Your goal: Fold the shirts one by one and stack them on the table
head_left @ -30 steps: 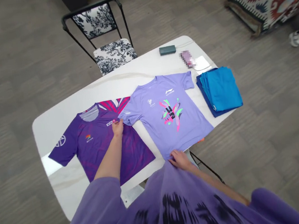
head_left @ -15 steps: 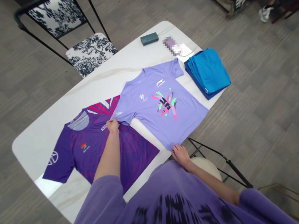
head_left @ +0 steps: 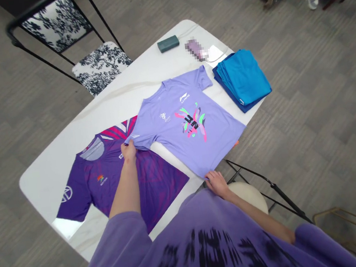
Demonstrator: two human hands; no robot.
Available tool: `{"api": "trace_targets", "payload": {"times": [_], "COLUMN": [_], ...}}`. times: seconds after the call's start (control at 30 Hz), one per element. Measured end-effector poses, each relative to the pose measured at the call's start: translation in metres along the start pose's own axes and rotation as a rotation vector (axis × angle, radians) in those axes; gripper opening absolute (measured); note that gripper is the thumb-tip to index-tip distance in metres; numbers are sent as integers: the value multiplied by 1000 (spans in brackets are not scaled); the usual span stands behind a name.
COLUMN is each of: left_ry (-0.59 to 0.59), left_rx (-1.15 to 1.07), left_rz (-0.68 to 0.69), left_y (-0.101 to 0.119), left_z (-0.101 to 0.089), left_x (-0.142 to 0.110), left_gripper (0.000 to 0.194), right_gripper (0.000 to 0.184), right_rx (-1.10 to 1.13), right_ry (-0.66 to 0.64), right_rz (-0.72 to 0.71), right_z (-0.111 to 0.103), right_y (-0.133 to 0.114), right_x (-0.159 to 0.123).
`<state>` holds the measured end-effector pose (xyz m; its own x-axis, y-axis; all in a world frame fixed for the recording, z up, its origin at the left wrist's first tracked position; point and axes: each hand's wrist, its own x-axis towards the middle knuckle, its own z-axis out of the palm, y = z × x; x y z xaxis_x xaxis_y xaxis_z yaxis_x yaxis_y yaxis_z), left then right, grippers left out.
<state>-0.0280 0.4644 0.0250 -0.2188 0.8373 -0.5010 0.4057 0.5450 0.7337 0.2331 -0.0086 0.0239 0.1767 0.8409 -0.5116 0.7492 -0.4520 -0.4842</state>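
A lavender T-shirt with a bright printed design lies spread face up on the white table. My left hand is closed on the end of its near-left sleeve. At the bottom hem, by the table's near edge, my right hand pinches a corner of the same shirt. Under the lavender sleeve and my left forearm lies a dark purple jersey with pink and white stripes, partly covered by both.
Folded blue clothes are stacked at the table's right end. A dark green case and a pixelated item with a cable lie at the back. A patterned chair stands behind the table, a cream-seated chair at the near side.
The camera view has shifted slightly. Both hands keep their hold on the lavender T-shirt, and its sleeve end looks a little more gathered in my left hand.
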Motion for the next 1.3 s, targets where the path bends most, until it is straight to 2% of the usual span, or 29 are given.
{"api": "trace_targets", "payload": {"times": [0.1, 0.17, 0.23, 0.3, 0.37, 0.43, 0.53, 0.6, 0.7, 0.77, 0.83, 0.9, 1.0, 1.1, 1.17, 1.3], "left_ry": [32, 4, -47, -101, -149, -205, -318, -388, -380, -301, -225, -167, -9, 122, 79, -143], "left_rx": [-50, -114, -203, -276, -309, -320, -291, -236, -81, 83, 273, 438, 525, 495, 522, 665], "left_rz": [-27, -45, -60, -52, -20, 9, 53, 80, 220, 421, 605, 672, 545, 387, 387, 550], "left_y": [12, 27, 48, 75, 104, 135, 177, 196, 200, 183, 157, 130, 101, 91, 89, 87], "left_z": [4, 11, 23, 43, 72, 111, 184, 234, 290, 308, 309, 300, 275, 247, 227, 193], "left_x": [4, 10, 15, 19, 22, 26, 36, 43, 45, 35, 20, 8, 14, 48, 75, 107], "left_gripper": [20, 20, 19, 19, 16, 13, 19, 27, 34, 34, 36, 44, 53, 51, 44, 36], "right_gripper": [15, 17, 19, 20, 20, 20, 19, 18, 26, 36, 40, 35, 24, 15, 16, 28], "right_rx": [80, 148, 222, 293, 358, 411, 463, 479, 477, 456, 428, 398, 355, 331, 314, 238], "right_ry": [26, 53, 86, 124, 162, 198, 239, 258, 299, 325, 325, 296, 211, 94, 41, 24], "right_rz": [-8, -11, 6, 38, 74, 108, 161, 199, 276, 328, 349, 337, 269, 161, 119, 146], "right_z": [-5, -10, -17, -26, -38, -51, -71, -82, -92, -97, -101, -104, -101, -91, -83, -76], "right_y": [2, 6, 13, 24, 39, 57, 87, 107, 134, 149, 159, 163, 157, 139, 126, 105], "right_x": [-5, -9, -14, -17, -19, -18, -9, 1, 19, 30, 36, 41, 50, 73, 95, 132]}}
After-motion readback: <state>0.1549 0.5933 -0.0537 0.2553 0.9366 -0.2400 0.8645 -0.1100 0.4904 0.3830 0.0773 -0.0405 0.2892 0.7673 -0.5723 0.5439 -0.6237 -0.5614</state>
